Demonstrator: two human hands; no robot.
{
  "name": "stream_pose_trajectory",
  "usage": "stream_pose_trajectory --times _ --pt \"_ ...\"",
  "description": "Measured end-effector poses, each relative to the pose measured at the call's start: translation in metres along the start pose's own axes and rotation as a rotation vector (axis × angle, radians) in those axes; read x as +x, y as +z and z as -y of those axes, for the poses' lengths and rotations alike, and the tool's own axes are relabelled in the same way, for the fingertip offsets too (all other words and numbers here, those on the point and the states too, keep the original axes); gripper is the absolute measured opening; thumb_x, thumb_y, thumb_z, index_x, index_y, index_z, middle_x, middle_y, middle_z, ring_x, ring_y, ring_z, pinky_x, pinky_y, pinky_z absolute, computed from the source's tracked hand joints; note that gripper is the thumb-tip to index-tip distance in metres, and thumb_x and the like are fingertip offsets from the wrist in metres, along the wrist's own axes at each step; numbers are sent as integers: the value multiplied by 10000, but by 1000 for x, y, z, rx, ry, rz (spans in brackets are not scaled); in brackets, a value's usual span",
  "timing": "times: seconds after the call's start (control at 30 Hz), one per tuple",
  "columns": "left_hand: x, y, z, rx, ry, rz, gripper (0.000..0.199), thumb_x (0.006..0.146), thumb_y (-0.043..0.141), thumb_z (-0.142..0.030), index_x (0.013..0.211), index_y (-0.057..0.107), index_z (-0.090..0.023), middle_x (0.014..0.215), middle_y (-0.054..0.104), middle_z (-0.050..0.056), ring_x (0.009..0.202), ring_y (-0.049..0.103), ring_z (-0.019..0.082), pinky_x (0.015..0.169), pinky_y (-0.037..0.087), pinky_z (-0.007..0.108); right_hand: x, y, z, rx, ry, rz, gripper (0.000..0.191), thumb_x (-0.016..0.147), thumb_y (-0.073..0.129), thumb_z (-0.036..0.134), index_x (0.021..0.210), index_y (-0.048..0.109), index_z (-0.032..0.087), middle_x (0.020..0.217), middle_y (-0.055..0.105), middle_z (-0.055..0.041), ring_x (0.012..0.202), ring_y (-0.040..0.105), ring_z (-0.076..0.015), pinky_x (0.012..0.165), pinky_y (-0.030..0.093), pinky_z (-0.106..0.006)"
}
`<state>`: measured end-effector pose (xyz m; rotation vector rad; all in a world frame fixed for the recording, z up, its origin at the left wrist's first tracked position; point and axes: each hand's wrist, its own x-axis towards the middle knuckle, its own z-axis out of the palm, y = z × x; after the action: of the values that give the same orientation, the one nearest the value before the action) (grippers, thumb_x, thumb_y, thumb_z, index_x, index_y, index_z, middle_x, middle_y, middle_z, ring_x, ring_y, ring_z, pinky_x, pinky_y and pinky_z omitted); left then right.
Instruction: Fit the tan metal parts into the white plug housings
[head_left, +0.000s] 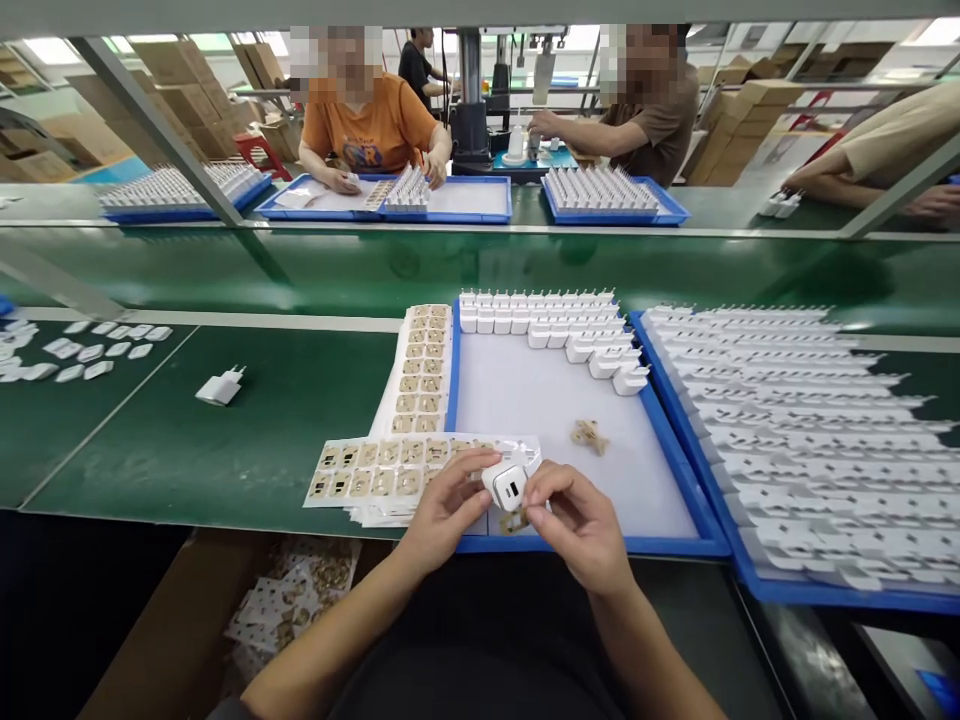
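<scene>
My left hand (451, 505) holds a white charger (506, 486) between thumb and fingers, its face with the port openings turned up toward me. At the charger's right edge, my right hand (576, 520) is closed in a pinch. A tan sticker piece (514, 521) shows just below the charger, at the right thumb and fingertips; part of it is hidden. Under and beside my left hand lies a sheet of tan stickers (384, 468), with more sheets beneath it. The charger is held above the near edge of a blue-rimmed tray (517, 400).
Rows of chargers (555, 325) stand at the tray's back, and crumpled tan scraps (591, 436) lie in it. To the right is a full tray of chargers (817, 450). A lone charger (220, 387) lies at left. Co-workers sit across the green conveyor belt (360, 265).
</scene>
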<state>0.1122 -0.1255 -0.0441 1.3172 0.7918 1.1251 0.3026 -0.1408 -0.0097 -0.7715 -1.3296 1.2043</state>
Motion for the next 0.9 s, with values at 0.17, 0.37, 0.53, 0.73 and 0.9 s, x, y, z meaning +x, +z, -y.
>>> stream_pose_trajectory --times 0.17,0.37,0.53,0.73,0.9 --pt "-2 -4 -1 487 262 36 509 927 679 -292 1422 560 -291 1389 637 113 1296 590 274 1080 496 435 1 8 -2 -16 87 -67 45 910 668 211 875 659 237 809 627 3 726 581 -137 670 482 -253" --pt "5 -4 -9 607 440 20 517 912 710 -374 1400 570 -277 1269 712 116 1177 674 257 1000 542 405 7 10 8 -99 120 -138 51 892 673 195 863 664 235 820 636 9 778 608 -139 723 497 -247" --pt "7 -7 -16 619 456 67 496 911 707 -396 1373 588 -262 1236 725 117 1140 689 252 962 561 394 11 9 13 -125 161 -111 52 888 674 196 853 661 231 806 621 17 757 597 -134 720 492 -251" --pt "5 -9 -17 613 416 84 481 917 698 -395 1365 596 -254 1222 725 122 1125 693 258 942 571 399 12 11 14 -113 195 -107 52 888 674 202 851 659 235 795 617 22 750 593 -132 715 487 -250" --pt "6 -8 -17 616 428 82 477 913 706 -378 1360 597 -253 1230 723 119 1119 693 252 941 570 393 11 10 13 -110 203 -113 49 892 675 203 863 662 240 817 622 22 774 603 -130 739 495 -247"
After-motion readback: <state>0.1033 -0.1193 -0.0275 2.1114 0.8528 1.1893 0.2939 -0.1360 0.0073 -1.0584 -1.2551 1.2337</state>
